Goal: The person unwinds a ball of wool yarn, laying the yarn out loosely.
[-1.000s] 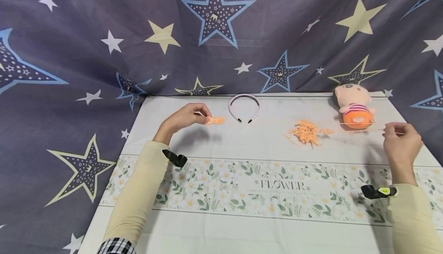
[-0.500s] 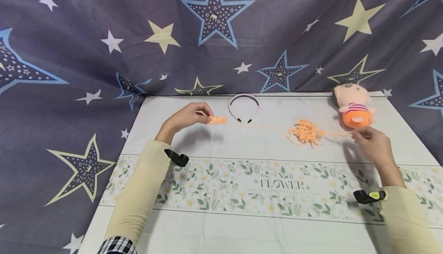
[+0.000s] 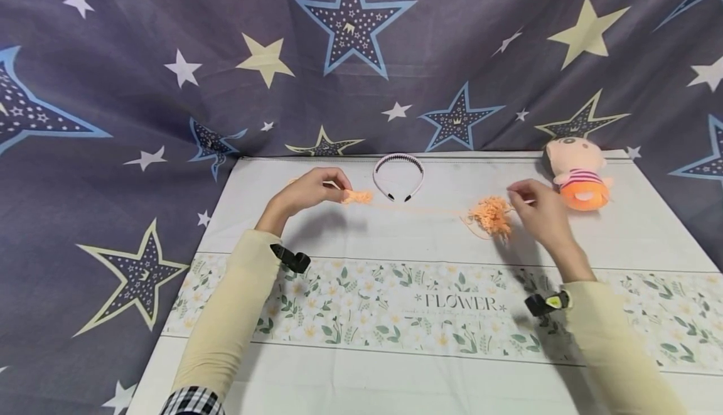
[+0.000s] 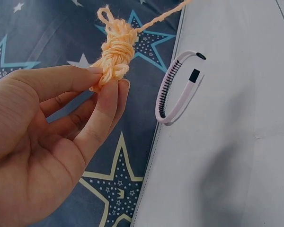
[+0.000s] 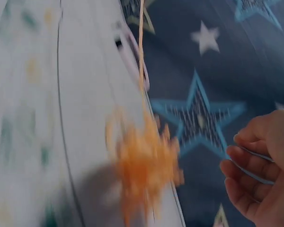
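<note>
My left hand [image 3: 310, 190] pinches a small wound bundle of orange yarn [image 4: 117, 49] between thumb and fingertips, above the back left of the table. A strand of yarn [image 4: 163, 18] runs from the bundle across to a loose tangle of orange yarn [image 3: 490, 216] at centre right. Just right of that tangle is my right hand [image 3: 542, 211], thumb and fingers loosely bent with nothing visible between them. In the right wrist view the right hand's fingers [image 5: 241, 182] are apart from the tangle, which is blurred.
A pink headband [image 3: 377, 179] with black teeth lies at the back middle of the table. Beyond the right hand, a plush doll [image 3: 582, 170] in orange lies at the back right. A dark star-print cloth [image 3: 361, 101] hangs behind the white table cover [image 3: 395, 377].
My right hand has moved left from the far right, past the doll's front, to beside the tangle. The strands stretched toward it have gone slack or shortened. My left hand has barely shifted.
</note>
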